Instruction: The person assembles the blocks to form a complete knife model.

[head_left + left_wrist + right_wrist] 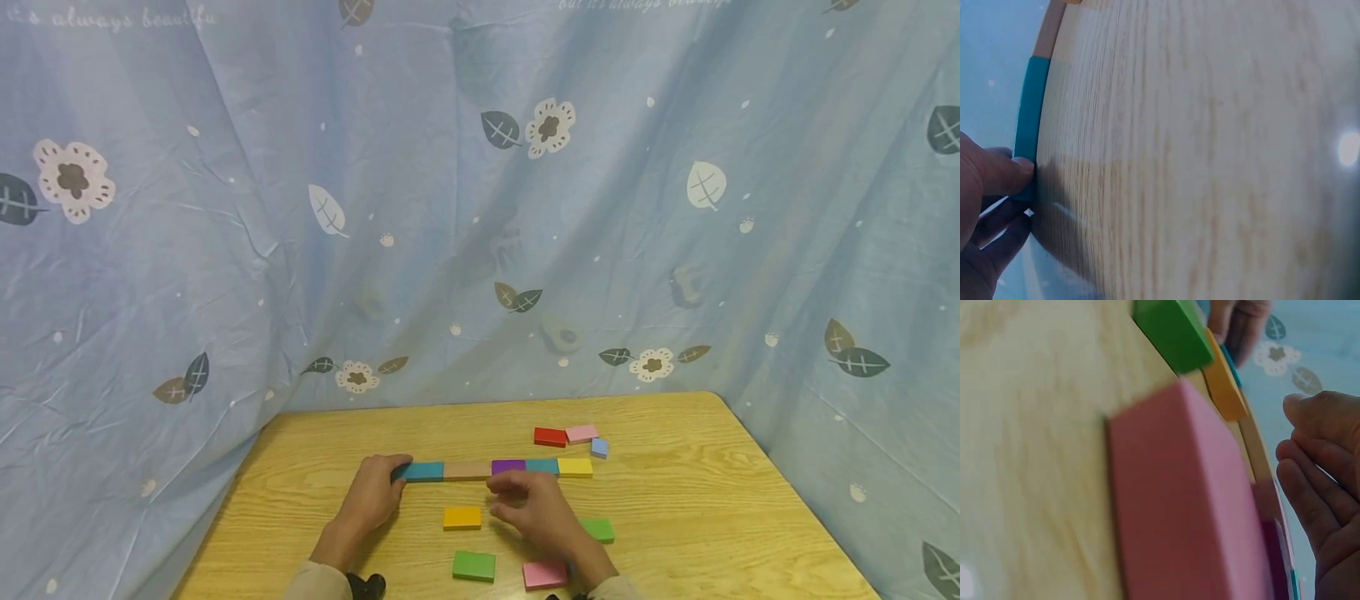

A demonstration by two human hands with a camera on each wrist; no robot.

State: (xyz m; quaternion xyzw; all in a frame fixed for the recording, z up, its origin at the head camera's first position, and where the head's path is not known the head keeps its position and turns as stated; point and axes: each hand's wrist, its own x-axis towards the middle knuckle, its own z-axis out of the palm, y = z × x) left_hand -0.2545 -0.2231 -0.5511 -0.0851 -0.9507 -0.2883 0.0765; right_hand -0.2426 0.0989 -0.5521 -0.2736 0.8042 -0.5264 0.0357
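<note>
A row of flat blocks lies across the table in the head view: a teal block [422, 472] at the left, a tan block [467, 471], a purple block [507, 467], another teal block [542, 467] and a yellow block [575, 468]. My left hand [372, 493] pinches the left end of the first teal block, its thumb on the near side in the left wrist view. Just in front of the purple block is my right hand [534, 506], fingers loosely bent and holding nothing. An orange block [462, 518] lies between the two hands.
Nearer me are a green block [474, 566], a pink block [545, 574] and a second green block [597, 531] partly behind the right hand. Behind the row lie a red block [550, 437], a light pink block [581, 433] and a small blue block [599, 448]. A patterned curtain [450, 250] borders the table.
</note>
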